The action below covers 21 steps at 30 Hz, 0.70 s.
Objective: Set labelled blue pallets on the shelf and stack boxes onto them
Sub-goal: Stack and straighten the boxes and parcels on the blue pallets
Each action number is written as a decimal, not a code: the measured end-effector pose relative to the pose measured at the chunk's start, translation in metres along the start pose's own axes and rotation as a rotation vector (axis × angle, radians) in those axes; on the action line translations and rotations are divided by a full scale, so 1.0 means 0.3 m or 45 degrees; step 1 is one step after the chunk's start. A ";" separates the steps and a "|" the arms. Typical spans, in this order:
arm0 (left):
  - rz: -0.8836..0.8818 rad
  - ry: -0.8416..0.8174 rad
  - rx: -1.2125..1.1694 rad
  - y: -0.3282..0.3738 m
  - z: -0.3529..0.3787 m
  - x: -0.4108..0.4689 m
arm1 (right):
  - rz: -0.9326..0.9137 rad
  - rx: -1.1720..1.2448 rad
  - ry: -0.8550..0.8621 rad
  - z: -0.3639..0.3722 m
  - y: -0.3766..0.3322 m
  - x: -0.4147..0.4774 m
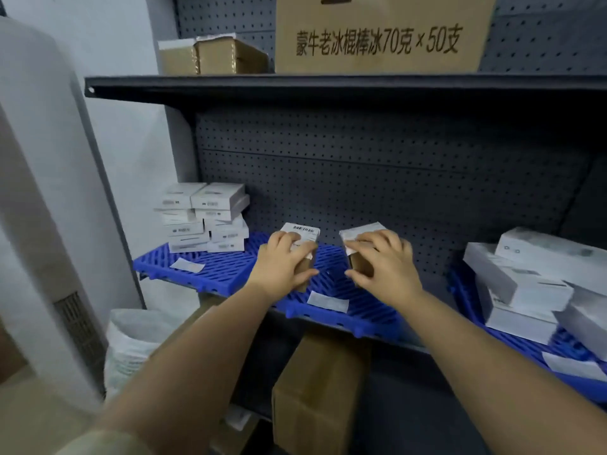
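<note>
Two bare forearms [210, 339] reach to the shelf [394, 192], where the left hand [282, 264] curls its fingers [289, 239] round one small box [300, 232] and the right hand [384, 261] grips a second box [358, 232], both on the blue pallet [223, 267]. Set them flush and square (labels outward), near the white boxes [205, 218] stacked at its left end.
</note>
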<state>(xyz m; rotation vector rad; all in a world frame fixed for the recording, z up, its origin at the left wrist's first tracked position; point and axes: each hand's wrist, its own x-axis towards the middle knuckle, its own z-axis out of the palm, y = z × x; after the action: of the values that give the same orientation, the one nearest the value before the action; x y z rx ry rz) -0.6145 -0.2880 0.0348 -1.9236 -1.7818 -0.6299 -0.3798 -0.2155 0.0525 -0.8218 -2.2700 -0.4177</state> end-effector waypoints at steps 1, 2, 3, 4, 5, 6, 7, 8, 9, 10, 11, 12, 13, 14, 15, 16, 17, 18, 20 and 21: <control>-0.003 -0.011 -0.002 -0.013 0.045 0.035 | -0.012 0.038 -0.020 0.052 0.026 0.016; -0.005 -0.023 -0.015 -0.023 0.087 0.072 | -0.025 0.065 -0.035 0.101 0.050 0.032; -0.008 -0.027 -0.032 -0.033 0.131 0.109 | -0.033 0.084 -0.045 0.149 0.075 0.048; -0.013 -0.031 -0.053 -0.041 0.174 0.142 | -0.028 0.103 -0.050 0.194 0.100 0.064; -0.018 -0.036 -0.073 -0.049 0.212 0.170 | -0.011 0.128 -0.048 0.235 0.123 0.078; -0.025 -0.051 -0.087 -0.056 0.248 0.194 | 0.015 0.153 -0.043 0.273 0.144 0.090; -0.038 -0.065 -0.102 -0.064 0.280 0.212 | 0.043 0.172 -0.040 0.307 0.163 0.100; -0.052 -0.078 -0.120 -0.071 0.307 0.225 | 0.073 0.185 -0.042 0.337 0.178 0.109; -0.057 -0.081 -0.139 -0.081 0.330 0.234 | 0.103 0.199 -0.047 0.365 0.189 0.116; -0.050 -0.083 -0.156 -0.091 0.351 0.241 | 0.136 0.220 -0.053 0.389 0.198 0.122; -0.039 -0.082 -0.167 -0.101 0.370 0.245 | 0.169 0.244 -0.057 0.409 0.204 0.127; -0.035 -0.075 -0.166 -0.111 0.386 0.249 | 0.200 0.265 -0.060 0.426 0.208 0.132; -0.041 -0.064 -0.154 -0.120 0.398 0.252 | 0.225 0.277 -0.062 0.439 0.209 0.136; -0.050 -0.060 -0.130 -0.127 0.405 0.253 | 0.241 0.276 -0.065 0.449 0.207 0.138; -0.058 -0.051 -0.094 -0.131 0.406 0.251 | 0.247 0.254 -0.067 0.455 0.202 0.139; -0.060 -0.040 -0.055 -0.134 0.405 0.249 | 0.247 0.208 -0.068 0.458 0.194 0.140; -0.051 -0.023 -0.020 -0.138 0.399 0.246 | 0.253 0.149 -0.063 0.458 0.182 0.141; -0.030 -0.009 -0.001 -0.144 0.389 0.244 | 0.270 0.087 -0.051 0.452 0.167 0.144; 0.030 0.026 0.003 -0.157 0.365 0.237 | 0.319 0.016 -0.014 0.428 0.127 0.160; 0.066 0.049 0.001 -0.163 0.349 0.234 | 0.336 0.014 0.009 0.411 0.105 0.174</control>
<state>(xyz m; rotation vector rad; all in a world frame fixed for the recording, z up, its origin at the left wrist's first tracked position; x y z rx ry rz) -0.6553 -0.1658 -0.0058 -1.9375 -1.7026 -0.6439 -0.4494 -0.1079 0.0020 -1.0948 -2.1181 -0.2851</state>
